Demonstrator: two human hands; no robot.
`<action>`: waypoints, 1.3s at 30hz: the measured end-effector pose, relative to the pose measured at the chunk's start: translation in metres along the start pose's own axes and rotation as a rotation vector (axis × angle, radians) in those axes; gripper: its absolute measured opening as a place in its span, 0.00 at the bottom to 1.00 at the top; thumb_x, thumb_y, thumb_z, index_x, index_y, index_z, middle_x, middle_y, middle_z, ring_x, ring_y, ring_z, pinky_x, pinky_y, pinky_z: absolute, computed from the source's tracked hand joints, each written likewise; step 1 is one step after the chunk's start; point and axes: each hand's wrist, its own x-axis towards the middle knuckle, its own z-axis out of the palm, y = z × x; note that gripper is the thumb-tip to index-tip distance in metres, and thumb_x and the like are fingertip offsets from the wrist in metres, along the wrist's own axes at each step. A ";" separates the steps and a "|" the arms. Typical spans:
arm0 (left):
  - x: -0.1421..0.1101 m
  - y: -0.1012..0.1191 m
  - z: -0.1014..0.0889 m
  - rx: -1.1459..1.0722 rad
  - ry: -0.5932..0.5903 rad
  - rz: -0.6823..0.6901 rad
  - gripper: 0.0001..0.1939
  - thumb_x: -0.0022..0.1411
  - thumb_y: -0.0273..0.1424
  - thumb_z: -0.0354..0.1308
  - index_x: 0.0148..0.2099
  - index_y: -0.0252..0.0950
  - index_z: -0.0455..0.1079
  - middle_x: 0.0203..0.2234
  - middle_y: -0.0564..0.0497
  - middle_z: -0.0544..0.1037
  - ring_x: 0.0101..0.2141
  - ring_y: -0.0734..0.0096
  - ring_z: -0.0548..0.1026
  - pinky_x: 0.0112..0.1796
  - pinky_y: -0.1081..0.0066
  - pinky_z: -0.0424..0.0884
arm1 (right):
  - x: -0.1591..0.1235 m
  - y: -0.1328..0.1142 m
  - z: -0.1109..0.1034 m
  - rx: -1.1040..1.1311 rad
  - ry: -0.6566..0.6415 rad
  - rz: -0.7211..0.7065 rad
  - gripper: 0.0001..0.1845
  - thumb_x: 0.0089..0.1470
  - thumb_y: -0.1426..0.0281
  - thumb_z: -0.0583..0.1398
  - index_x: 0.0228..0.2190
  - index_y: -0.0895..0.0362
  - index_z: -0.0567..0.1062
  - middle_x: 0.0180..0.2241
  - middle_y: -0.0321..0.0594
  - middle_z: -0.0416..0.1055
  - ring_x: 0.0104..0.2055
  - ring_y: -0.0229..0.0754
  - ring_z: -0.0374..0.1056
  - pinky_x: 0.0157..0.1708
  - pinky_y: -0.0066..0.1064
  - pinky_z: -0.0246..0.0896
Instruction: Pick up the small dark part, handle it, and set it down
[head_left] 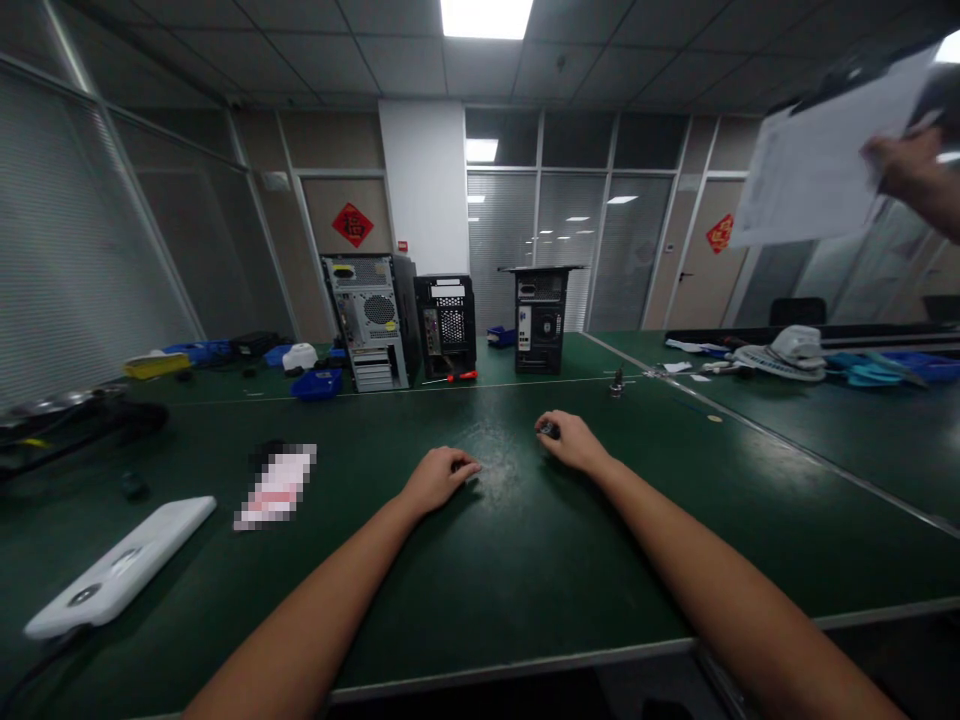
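My left hand (441, 478) rests low over the green tabletop (480, 590), its fingers curled together and pointing right. Whatever its fingertips may hold is too small to make out. My right hand (574, 440) is closed round a small dark object (550, 430), which shows between thumb and fingers; its kind is unclear. A short gap separates the two hands. Beyond the right hand, a small dark metallic piece (616, 383) stands upright on the table.
Three computer cases, a large one (375, 320), a smaller one (448, 325) and another (538, 325), stand at the back. Near them lie a red screwdriver (461, 377) and a blue bin (316, 384). A white device (124, 565) lies left. Another person's hand (911, 170) holds paper upper right.
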 end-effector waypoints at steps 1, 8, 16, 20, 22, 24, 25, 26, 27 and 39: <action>0.000 -0.003 -0.002 0.003 0.008 -0.012 0.19 0.68 0.44 0.54 0.43 0.39 0.81 0.39 0.48 0.83 0.39 0.62 0.77 0.40 0.70 0.67 | -0.001 0.015 -0.007 -0.046 0.023 0.076 0.08 0.55 0.70 0.61 0.39 0.55 0.78 0.40 0.43 0.76 0.44 0.44 0.71 0.48 0.35 0.63; -0.001 -0.014 -0.005 0.044 0.019 -0.077 0.17 0.67 0.41 0.54 0.44 0.38 0.81 0.38 0.47 0.83 0.38 0.61 0.78 0.38 0.70 0.68 | -0.020 0.106 -0.053 -0.372 0.133 0.565 0.12 0.59 0.67 0.58 0.44 0.55 0.76 0.46 0.47 0.75 0.47 0.48 0.71 0.45 0.35 0.63; -0.001 -0.021 0.000 0.064 0.026 -0.090 0.17 0.66 0.41 0.55 0.45 0.38 0.81 0.37 0.47 0.83 0.37 0.62 0.78 0.38 0.70 0.68 | -0.032 0.138 -0.053 -0.408 0.117 0.801 0.15 0.61 0.62 0.57 0.47 0.52 0.76 0.43 0.48 0.77 0.44 0.49 0.74 0.42 0.36 0.64; 0.000 -0.023 0.001 0.076 0.033 -0.090 0.16 0.66 0.40 0.55 0.45 0.38 0.81 0.36 0.48 0.83 0.36 0.63 0.79 0.38 0.70 0.69 | -0.031 0.142 -0.052 -0.408 0.143 0.829 0.17 0.61 0.62 0.56 0.49 0.52 0.75 0.42 0.50 0.77 0.44 0.50 0.74 0.42 0.37 0.64; 0.000 -0.022 0.002 0.082 0.034 -0.093 0.16 0.66 0.40 0.55 0.45 0.38 0.81 0.36 0.48 0.83 0.36 0.63 0.78 0.38 0.70 0.69 | -0.032 0.144 -0.054 -0.412 0.177 0.800 0.16 0.62 0.64 0.56 0.49 0.54 0.75 0.44 0.50 0.76 0.46 0.51 0.73 0.42 0.37 0.63; 0.000 -0.022 0.001 0.088 0.031 -0.093 0.16 0.66 0.40 0.55 0.45 0.38 0.81 0.36 0.48 0.83 0.36 0.63 0.78 0.38 0.70 0.69 | -0.033 0.144 -0.056 -0.420 0.217 0.762 0.16 0.61 0.67 0.56 0.48 0.55 0.75 0.46 0.50 0.75 0.47 0.51 0.72 0.43 0.36 0.63; 0.000 -0.021 0.001 0.089 0.029 -0.093 0.16 0.66 0.40 0.55 0.45 0.38 0.81 0.36 0.47 0.83 0.36 0.63 0.78 0.38 0.71 0.69 | -0.033 0.144 -0.056 -0.421 0.233 0.747 0.15 0.61 0.67 0.56 0.47 0.55 0.76 0.47 0.50 0.75 0.48 0.51 0.72 0.43 0.36 0.63; 0.000 -0.021 0.001 0.089 0.027 -0.092 0.16 0.66 0.40 0.55 0.45 0.38 0.81 0.37 0.47 0.83 0.36 0.63 0.78 0.38 0.71 0.69 | -0.034 0.144 -0.057 -0.419 0.244 0.736 0.15 0.61 0.67 0.56 0.47 0.55 0.76 0.48 0.50 0.75 0.49 0.51 0.72 0.44 0.37 0.63; 0.000 -0.020 0.000 0.087 0.026 -0.092 0.17 0.66 0.40 0.55 0.45 0.38 0.81 0.37 0.47 0.83 0.36 0.63 0.78 0.38 0.71 0.69 | -0.034 0.144 -0.058 -0.413 0.250 0.729 0.14 0.61 0.67 0.56 0.46 0.56 0.77 0.48 0.50 0.75 0.49 0.51 0.71 0.44 0.37 0.63; -0.001 -0.020 0.000 0.080 0.023 -0.100 0.16 0.66 0.40 0.55 0.45 0.38 0.81 0.36 0.47 0.83 0.36 0.62 0.78 0.39 0.70 0.69 | -0.033 0.142 -0.059 -0.324 0.323 0.756 0.17 0.60 0.65 0.58 0.48 0.53 0.78 0.44 0.48 0.79 0.46 0.51 0.73 0.46 0.39 0.64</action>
